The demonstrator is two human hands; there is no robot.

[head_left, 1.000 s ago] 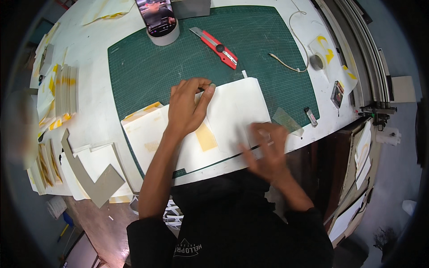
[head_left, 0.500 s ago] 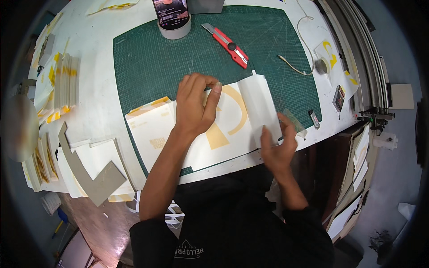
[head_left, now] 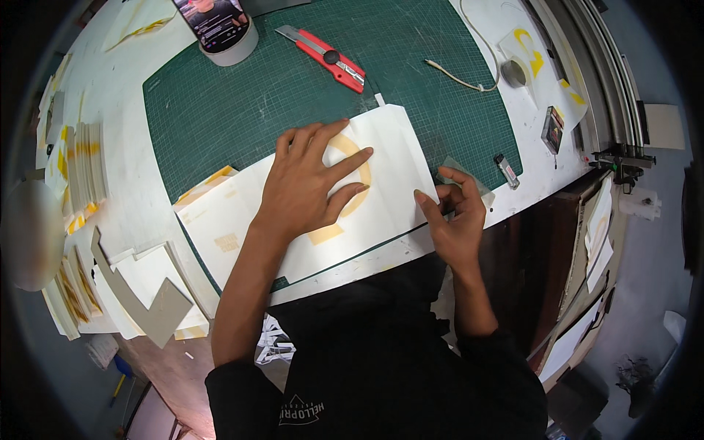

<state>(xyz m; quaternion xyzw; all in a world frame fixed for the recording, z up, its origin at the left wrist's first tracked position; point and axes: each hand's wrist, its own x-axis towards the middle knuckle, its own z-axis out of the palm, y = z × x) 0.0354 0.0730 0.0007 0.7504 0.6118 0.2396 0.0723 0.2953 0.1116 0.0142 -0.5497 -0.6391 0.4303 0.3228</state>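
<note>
A white printed paper sheet with pale yellow shapes lies slantwise across the near part of a green cutting mat. My left hand rests flat on the sheet, fingers spread, over part of the yellow curved print. At the sheet's right edge, my right hand is closed, thumb over the paper and fingers curled at its rim. Beyond the sheet lies a red cutter knife, its blade out toward the far left. A small white tab sticks out at the sheet's far edge.
At the far left, a phone leans in a tape roll. A cable, a lighter and a small box lie to the right. Stacked printed sheets and a grey board offcut stand at left.
The sheet's right-hand panel, raised with a fold before, now lies flatter. My left hand has gone from bunched fingers to a spread palm. The whole view has shifted and turned slightly.
</note>
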